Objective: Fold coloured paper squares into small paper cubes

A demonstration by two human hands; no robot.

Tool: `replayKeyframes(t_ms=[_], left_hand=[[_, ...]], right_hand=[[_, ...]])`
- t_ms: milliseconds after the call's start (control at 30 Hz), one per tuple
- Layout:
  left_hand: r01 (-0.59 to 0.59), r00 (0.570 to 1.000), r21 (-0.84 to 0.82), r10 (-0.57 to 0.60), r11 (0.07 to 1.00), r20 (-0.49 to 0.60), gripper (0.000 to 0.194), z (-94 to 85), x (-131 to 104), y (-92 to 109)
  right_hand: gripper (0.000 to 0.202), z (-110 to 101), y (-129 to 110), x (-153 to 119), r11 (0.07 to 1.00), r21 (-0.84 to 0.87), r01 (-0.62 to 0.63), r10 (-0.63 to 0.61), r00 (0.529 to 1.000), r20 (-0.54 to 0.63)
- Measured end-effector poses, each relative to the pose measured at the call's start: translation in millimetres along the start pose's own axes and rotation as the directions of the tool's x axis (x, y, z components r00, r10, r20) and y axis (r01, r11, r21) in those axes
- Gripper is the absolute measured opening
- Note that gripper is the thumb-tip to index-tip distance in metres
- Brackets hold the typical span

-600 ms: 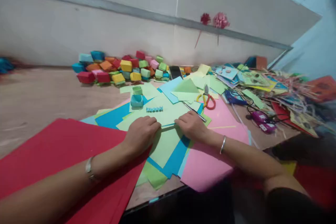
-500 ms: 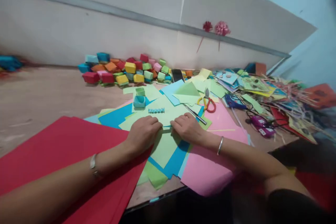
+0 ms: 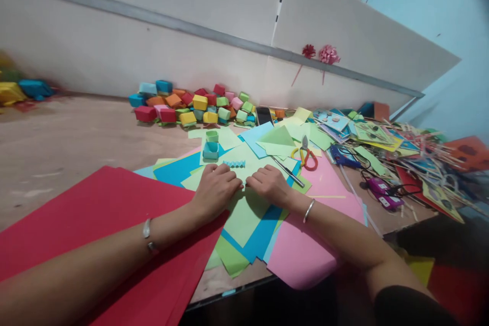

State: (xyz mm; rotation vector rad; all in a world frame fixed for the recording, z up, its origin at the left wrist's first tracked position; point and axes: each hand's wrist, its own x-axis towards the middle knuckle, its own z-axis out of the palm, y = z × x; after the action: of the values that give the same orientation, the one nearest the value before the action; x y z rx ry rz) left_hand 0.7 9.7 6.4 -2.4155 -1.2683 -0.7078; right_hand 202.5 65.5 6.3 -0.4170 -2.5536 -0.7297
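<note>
Pale green paper (image 3: pixel 244 221) lies at the middle of the table (image 3: pixel 84 135), on top of overlapping blue sheets (image 3: pixel 263 234), with both hands over it near the front edge. Left hand (image 3: pixel 216 188) and right hand (image 3: pixel 269 183) are set palm down with fingers curled inward, thumbs and forefingertips nearly meeting; the knuckles hide whatever may be pinched there, so I cannot tell whether either one grips anything. Each wrist wears a silver bangle. Just beyond the knuckles sits a light blue zigzag strip (image 3: pixel 234 164), and behind it an open light blue paper box (image 3: pixel 211 151) with a smaller green paper box (image 3: pixel 212 136) near it. Beside the right hand a slim pen-like tool (image 3: pixel 288 172) lies slantwise, close to snips (image 3: pixel 304 154) with one yellow and one red handle. Large red sheets (image 3: pixel 107 204) spread under the left forearm, while pink paper (image 3: pixel 305 252) reaches under the right. Farther right rest a blue glue gun (image 3: pixel 344 157) and a purple glue gun (image 3: pixel 382 192). Many coloured paper boxes (image 3: pixel 200 104) are heaped along the wall panel, near a dark phone (image 3: pixel 263 116).
</note>
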Motion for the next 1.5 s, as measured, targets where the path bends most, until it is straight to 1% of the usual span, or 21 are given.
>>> replayKeyframes(t_ms=[133,267,367,433,500,633,700,800,867,900,933,1000,1033,1067,1100,1167,1200,1267,1367,1433,1500], left_hand=[[0.044,0.998,-0.003,-0.044,0.999,-0.047,0.030,0.8,0,-9],[0.013,0.996,0.034,-0.010,0.999,-0.090,0.028,1.3,0,-17],[0.011,0.991,0.027,-0.007,1.000,-0.134,0.034,3.1,0,-22],[0.010,0.989,0.011,-0.008,1.000,-0.147,0.035,5.6,0,-25],[0.016,0.987,-0.002,-0.016,1.000,-0.157,0.034,8.9,0,-27],[0.031,0.985,0.016,-0.028,0.999,-0.171,0.034,15.2,-1,-30],[0.015,0.981,0.023,-0.010,1.000,-0.194,0.034,16.5,-1,-33],[0.010,0.963,0.011,-0.006,1.000,-0.269,0.032,15.0,-1,-42],[0.060,0.945,-0.026,-0.066,0.998,-0.320,0.032,12.2,0,-50],[0.098,0.934,-0.054,-0.111,0.994,-0.339,0.032,10.6,1,-54],[0.138,0.921,-0.089,-0.161,0.986,-0.354,0.031,9.1,2,-57],[0.194,0.898,-0.176,-0.247,0.965,-0.364,0.030,7.2,3,-57],[0.205,0.891,-0.230,-0.278,0.951,-0.357,0.030,7.0,4,-55],[0.200,0.895,-0.291,-0.295,0.936,-0.335,0.030,7.2,5,-51],[0.182,0.906,-0.360,-0.299,0.915,-0.300,0.031,7.7,5,-45],[0.166,0.928,-0.491,-0.304,0.855,-0.217,0.029,8.8,5,-34],[0.176,0.931,-0.546,-0.319,0.819,-0.179,0.028,8.9,4,-30],[0.232,0.921,-0.631,-0.376,0.740,-0.101,0.028,7.9,2,-23],[0.344,0.879,-0.697,-0.477,0.629,0.003,0.032,3.8,2,-20],[0.386,0.851,-0.719,-0.523,0.577,0.037,0.034,0.9,3,-20],[0.423,0.813,-0.748,-0.580,0.511,0.063,0.031,-0.8,6,-21]], right_hand=[[0.024,6,19,-4,1.000,0.003,0.004,-0.004,0.999,-0.034],[0.021,11,33,-7,0.999,-0.010,0.032,-0.033,0.996,-0.085],[0.022,16,39,-10,1.000,-0.013,0.020,-0.021,0.996,-0.089],[0.024,20,43,-13,1.000,0.020,-0.011,0.012,0.998,-0.056],[0.027,24,47,-16,0.996,0.068,-0.056,0.056,0.998,0.005],[0.024,27,49,-18,0.984,0.139,-0.109,0.093,0.989,0.117],[0.024,27,49,-18,0.982,0.144,-0.121,0.103,0.986,0.130],[0.026,24,56,-22,0.980,0.110,-0.168,0.153,0.979,0.136],[0.025,19,65,-27,0.964,0.067,-0.255,0.245,0.960,0.132],[0.023,16,70,-28,0.945,0.055,-0.322,0.314,0.943,0.112],[0.023,13,75,-30,0.913,0.066,-0.403,0.398,0.914,0.073],[0.023,6,79,-29,0.818,0.187,-0.543,0.556,0.831,-0.019],[0.024,4,77,-27,0.765,0.288,-0.576,0.611,0.790,-0.045],[0.024,2,72,-24,0.717,0.392,-0.576,0.641,0.766,-0.046],[0.025,1,65,-21,0.675,0.487,-0.555,0.645,0.764,-0.024],[0.025,0,45,-12,0.618,0.609,-0.498,0.601,0.798,0.042],[0.024,1,35,-8,0.591,0.650,-0.478,0.573,0.816,0.080],[0.022,3,16,-3,0.548,0.706,-0.449,0.516,0.846,0.137],[0.019,7,1,0,0.522,0.727,-0.445,0.468,0.863,0.193],[0.019,11,-2,-2,0.542,0.708,-0.453,0.444,0.870,0.216],[0.020,16,-2,-4,0.578,0.681,-0.450,0.417,0.880,0.227]])
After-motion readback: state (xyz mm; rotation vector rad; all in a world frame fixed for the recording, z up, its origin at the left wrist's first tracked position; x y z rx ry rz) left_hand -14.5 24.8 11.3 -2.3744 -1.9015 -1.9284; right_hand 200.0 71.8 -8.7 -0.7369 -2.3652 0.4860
